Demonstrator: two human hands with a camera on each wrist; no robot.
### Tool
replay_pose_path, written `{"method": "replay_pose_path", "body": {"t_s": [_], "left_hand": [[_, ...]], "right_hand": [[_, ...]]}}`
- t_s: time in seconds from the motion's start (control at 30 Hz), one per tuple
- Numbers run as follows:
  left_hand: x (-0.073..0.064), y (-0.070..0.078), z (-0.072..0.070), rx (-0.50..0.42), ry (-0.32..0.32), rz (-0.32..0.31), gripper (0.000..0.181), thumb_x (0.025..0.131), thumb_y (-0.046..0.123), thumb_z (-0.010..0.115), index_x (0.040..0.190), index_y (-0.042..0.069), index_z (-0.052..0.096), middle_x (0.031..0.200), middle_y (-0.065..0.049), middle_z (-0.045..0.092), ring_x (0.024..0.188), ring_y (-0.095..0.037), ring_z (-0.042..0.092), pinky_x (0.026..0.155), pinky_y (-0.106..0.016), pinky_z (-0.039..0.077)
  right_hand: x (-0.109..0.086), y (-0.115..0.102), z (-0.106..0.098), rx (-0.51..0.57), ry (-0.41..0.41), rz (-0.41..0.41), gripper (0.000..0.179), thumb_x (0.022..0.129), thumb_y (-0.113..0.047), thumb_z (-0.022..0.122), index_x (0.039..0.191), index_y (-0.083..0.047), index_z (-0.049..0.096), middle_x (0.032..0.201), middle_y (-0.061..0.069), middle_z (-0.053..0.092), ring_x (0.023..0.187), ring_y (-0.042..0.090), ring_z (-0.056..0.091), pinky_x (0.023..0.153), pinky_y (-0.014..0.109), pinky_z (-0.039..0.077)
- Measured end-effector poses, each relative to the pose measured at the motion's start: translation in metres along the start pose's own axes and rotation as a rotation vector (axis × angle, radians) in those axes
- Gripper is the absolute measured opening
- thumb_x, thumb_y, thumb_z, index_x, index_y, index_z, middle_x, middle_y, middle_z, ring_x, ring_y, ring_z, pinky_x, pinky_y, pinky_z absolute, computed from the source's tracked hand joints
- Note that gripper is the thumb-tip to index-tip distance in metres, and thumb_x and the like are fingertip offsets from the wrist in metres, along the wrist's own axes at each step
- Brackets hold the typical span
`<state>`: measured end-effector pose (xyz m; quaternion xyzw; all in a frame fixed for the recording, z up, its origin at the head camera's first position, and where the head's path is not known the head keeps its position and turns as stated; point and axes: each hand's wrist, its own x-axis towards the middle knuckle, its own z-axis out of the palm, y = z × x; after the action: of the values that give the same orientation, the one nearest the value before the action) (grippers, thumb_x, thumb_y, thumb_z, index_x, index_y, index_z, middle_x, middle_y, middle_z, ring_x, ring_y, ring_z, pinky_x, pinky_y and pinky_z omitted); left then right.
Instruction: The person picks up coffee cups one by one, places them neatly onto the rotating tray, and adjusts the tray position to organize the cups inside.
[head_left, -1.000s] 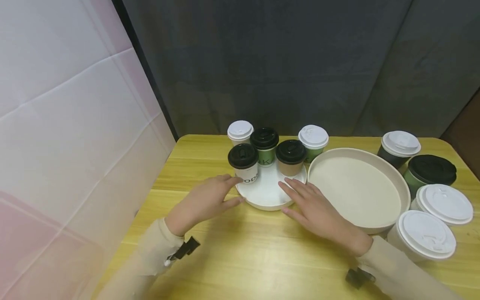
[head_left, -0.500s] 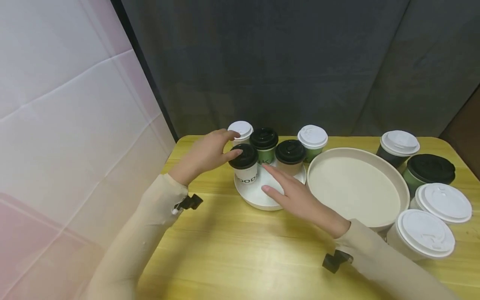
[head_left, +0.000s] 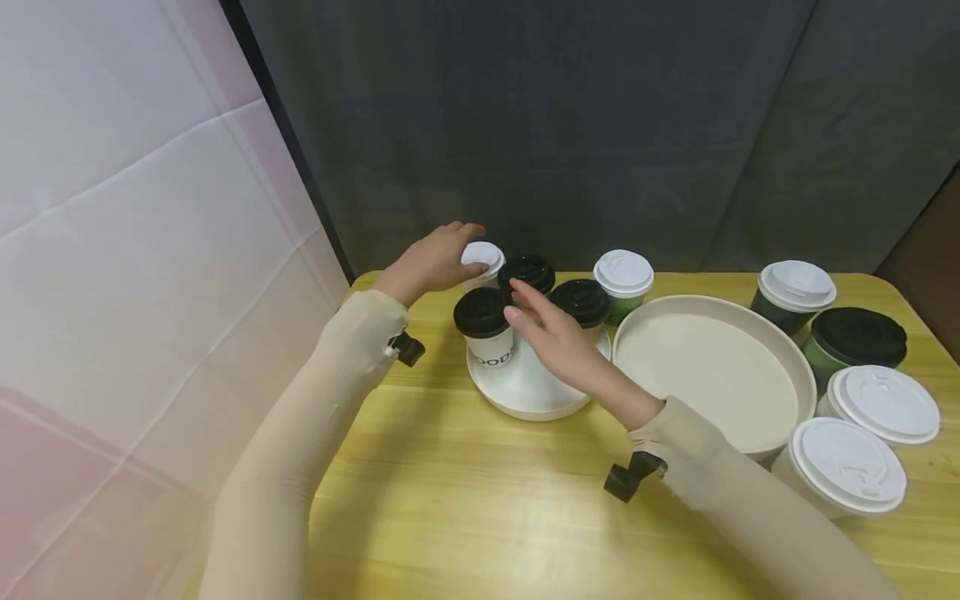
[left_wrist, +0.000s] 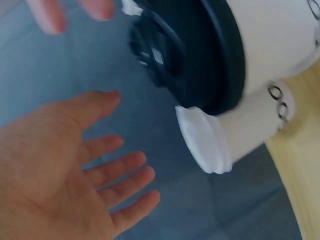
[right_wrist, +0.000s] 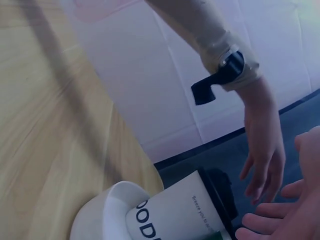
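Observation:
My left hand [head_left: 435, 262] is raised at the back left, fingers spread beside the white-lidded cup [head_left: 486, 255]. In the left wrist view its palm shows, with a gap between the fingers and that cup's lid [left_wrist: 202, 140]. Over the white round tray [head_left: 525, 400] hovers my right hand [head_left: 558, 337], fingers extended and holding nothing. A white paper cup with a black lid [head_left: 491, 350] stands on the tray. Behind it is a black-lidded green cup [head_left: 527, 271], partly hidden by the right hand, and beside that a black-lidded brown cup [head_left: 582, 298].
A larger beige round tray [head_left: 705, 375] lies to the right. Behind the trays stands a white-lidded green cup [head_left: 624, 275]. Along the right side are several lidded cups, among them a white-lidded black cup [head_left: 795, 292] and a wide black-lidded green bowl [head_left: 855, 342]. A dark curtain [head_left: 562, 125] hangs behind.
My left hand has risen from the front of the tray to the back-left cup. The right hand has moved left and farther back over the tray. The cups keep their places.

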<state>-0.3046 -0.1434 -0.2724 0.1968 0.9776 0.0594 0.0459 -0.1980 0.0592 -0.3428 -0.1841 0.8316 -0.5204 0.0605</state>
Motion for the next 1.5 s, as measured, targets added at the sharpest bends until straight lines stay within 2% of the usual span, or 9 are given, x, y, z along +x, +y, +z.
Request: {"method": "replay_pose_path", "body": {"t_s": [0.23,0.4,0.57,0.77,1.0,1.23,1.5], "left_hand": [[0.025,-0.008,0.008,-0.007,-0.066,0.000,0.069,0.095,0.036,0.061,0.153,0.010,0.034,0.156,-0.016,0.036,0.144,-0.035,0.036,0.118,-0.051,0.035],[0.036,-0.012,0.013,-0.040,-0.084,-0.011,0.071,0.094,0.034,0.063,0.153,0.010,0.032,0.157,-0.017,0.035,0.143,-0.035,0.036,0.118,-0.050,0.036],[0.043,-0.017,0.017,-0.066,-0.100,-0.034,0.072,0.094,0.030,0.064,0.154,0.010,0.030,0.158,-0.018,0.033,0.142,-0.037,0.036,0.116,-0.051,0.037],[0.044,-0.020,0.024,-0.065,-0.133,-0.038,0.074,0.094,0.030,0.064,0.155,0.010,0.027,0.158,-0.019,0.032,0.141,-0.038,0.037,0.116,-0.051,0.036],[0.043,-0.018,0.028,-0.038,-0.142,-0.047,0.074,0.094,0.030,0.064,0.154,0.009,0.027,0.154,-0.021,0.036,0.138,-0.037,0.041,0.115,-0.051,0.039],[0.042,-0.020,0.031,-0.029,-0.154,-0.058,0.074,0.097,0.035,0.061,0.156,0.011,0.023,0.157,-0.021,0.033,0.142,-0.038,0.036,0.118,-0.052,0.034],[0.037,-0.027,0.032,-0.011,-0.116,-0.058,0.073,0.097,0.038,0.061,0.154,0.011,0.025,0.154,-0.021,0.036,0.135,-0.036,0.038,0.115,-0.052,0.039]], "right_hand": [[0.019,-0.012,-0.003,0.095,0.050,0.046,0.057,0.105,-0.050,0.035,0.157,-0.028,0.028,0.161,0.001,0.035,0.146,0.025,0.039,0.121,0.047,0.032],[0.030,-0.019,-0.002,0.168,0.061,0.064,0.059,0.105,-0.052,0.031,0.157,-0.024,0.028,0.162,0.000,0.033,0.142,0.027,0.045,0.118,0.046,0.037],[0.039,-0.025,0.000,0.215,0.057,0.068,0.060,0.105,-0.051,0.029,0.158,-0.022,0.026,0.163,0.002,0.031,0.143,0.028,0.043,0.117,0.046,0.039],[0.043,-0.023,0.002,0.243,0.063,0.095,0.059,0.106,-0.049,0.030,0.158,-0.020,0.025,0.163,0.003,0.030,0.143,0.028,0.042,0.118,0.045,0.038],[0.041,-0.019,0.004,0.188,0.068,0.085,0.061,0.105,-0.050,0.031,0.158,-0.020,0.026,0.163,0.003,0.032,0.142,0.029,0.044,0.120,0.046,0.034],[0.039,-0.018,0.006,0.179,0.064,0.089,0.062,0.105,-0.052,0.031,0.158,-0.020,0.025,0.163,0.002,0.031,0.142,0.028,0.044,0.120,0.045,0.035],[0.038,-0.016,0.009,0.171,0.067,0.085,0.059,0.105,-0.049,0.032,0.157,-0.020,0.027,0.162,0.001,0.033,0.142,0.026,0.045,0.120,0.043,0.035]]}}
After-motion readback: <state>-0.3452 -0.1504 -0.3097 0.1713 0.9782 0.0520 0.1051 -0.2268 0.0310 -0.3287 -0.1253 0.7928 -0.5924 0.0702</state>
